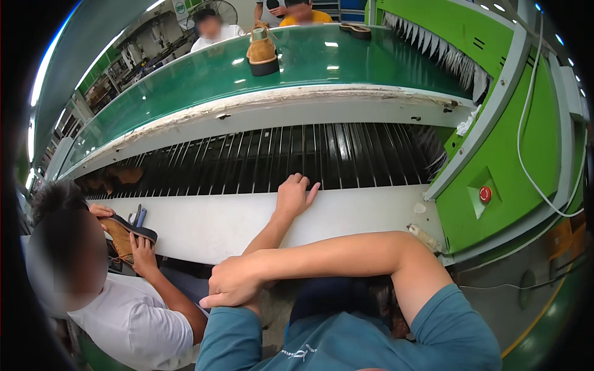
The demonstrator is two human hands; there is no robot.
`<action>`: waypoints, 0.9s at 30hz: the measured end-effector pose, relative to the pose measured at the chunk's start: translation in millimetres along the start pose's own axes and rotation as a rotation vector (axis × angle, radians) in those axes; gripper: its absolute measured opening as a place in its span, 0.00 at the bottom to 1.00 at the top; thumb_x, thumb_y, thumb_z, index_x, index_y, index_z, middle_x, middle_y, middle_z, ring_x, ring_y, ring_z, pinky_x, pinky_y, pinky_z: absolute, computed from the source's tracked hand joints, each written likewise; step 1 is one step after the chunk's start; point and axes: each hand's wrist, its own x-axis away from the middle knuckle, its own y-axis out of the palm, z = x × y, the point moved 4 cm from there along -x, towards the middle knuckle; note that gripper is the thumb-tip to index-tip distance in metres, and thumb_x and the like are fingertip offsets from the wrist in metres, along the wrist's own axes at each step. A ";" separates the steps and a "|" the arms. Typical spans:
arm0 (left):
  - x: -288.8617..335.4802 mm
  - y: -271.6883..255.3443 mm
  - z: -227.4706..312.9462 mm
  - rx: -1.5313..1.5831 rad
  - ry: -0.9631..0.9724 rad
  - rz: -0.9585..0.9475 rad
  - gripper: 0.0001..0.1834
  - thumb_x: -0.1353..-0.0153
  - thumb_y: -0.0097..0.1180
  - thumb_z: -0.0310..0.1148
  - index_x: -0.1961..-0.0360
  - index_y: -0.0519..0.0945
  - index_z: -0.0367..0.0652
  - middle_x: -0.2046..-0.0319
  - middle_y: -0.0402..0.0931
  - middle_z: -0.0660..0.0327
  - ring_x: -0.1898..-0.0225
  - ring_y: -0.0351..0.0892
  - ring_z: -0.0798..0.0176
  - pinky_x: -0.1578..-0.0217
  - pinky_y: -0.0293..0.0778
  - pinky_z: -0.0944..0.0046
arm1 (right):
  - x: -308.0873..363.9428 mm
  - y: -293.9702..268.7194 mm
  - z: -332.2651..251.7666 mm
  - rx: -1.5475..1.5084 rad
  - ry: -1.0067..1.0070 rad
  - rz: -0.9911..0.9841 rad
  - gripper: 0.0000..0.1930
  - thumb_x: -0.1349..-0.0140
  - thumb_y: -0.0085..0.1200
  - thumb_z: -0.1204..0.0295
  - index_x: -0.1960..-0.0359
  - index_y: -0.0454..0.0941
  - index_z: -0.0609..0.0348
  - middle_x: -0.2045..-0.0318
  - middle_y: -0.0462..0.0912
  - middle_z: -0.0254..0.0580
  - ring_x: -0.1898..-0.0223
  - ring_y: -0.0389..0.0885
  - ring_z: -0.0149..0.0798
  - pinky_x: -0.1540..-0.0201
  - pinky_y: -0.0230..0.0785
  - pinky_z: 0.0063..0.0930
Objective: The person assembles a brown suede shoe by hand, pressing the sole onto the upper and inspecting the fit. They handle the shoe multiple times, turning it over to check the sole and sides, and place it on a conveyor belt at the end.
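My left hand [296, 195] lies at the far edge of the white ledge [352, 213], fingertips by the dark roller bed [297, 157]. Its thumb is spread from the fingers, and nothing shows in it. Bent across my body, my right arm brings my right hand [235, 281] onto my left arm near the elbow. The right fingers are closed around that arm and partly hidden. On the green conveyor belt [204, 77] beyond stands a tan boot [262, 51] with a dark sole. Another shoe [355, 29] lies farther back.
At my left a co-worker in white holds a tan boot [127, 238] beside a grey-blue tool [140, 216]. A green machine housing [495, 204] with a red stop button [485, 194] stands right, strips hanging at its opening. Several people are across the belt.
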 end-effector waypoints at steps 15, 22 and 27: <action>-10.3 1.6 8.0 -0.044 0.030 -0.032 0.19 0.28 0.72 0.46 0.67 0.88 0.40 0.65 0.82 0.57 0.59 0.86 0.49 0.61 0.84 0.49 | 31.0 -19.3 -54.0 0.027 -0.209 0.172 0.29 0.22 0.52 0.48 0.67 0.91 0.61 0.70 0.91 0.57 0.64 0.90 0.63 0.54 0.82 0.55; -9.7 0.6 8.1 -0.105 0.050 -0.047 0.18 0.27 0.71 0.45 0.67 0.88 0.41 0.65 0.83 0.57 0.60 0.86 0.50 0.61 0.84 0.50 | 34.7 -24.0 -78.1 0.069 -0.263 0.130 0.21 0.30 0.57 0.55 0.67 0.92 0.61 0.68 0.92 0.50 0.62 0.92 0.56 0.56 0.82 0.51; -9.9 3.0 7.2 -0.111 0.051 -0.050 0.18 0.27 0.70 0.44 0.68 0.86 0.41 0.66 0.80 0.57 0.60 0.84 0.49 0.62 0.83 0.49 | 32.3 -17.3 -71.8 0.028 -0.390 0.283 0.20 0.31 0.58 0.55 0.65 0.93 0.59 0.71 0.93 0.49 0.66 0.92 0.55 0.58 0.82 0.51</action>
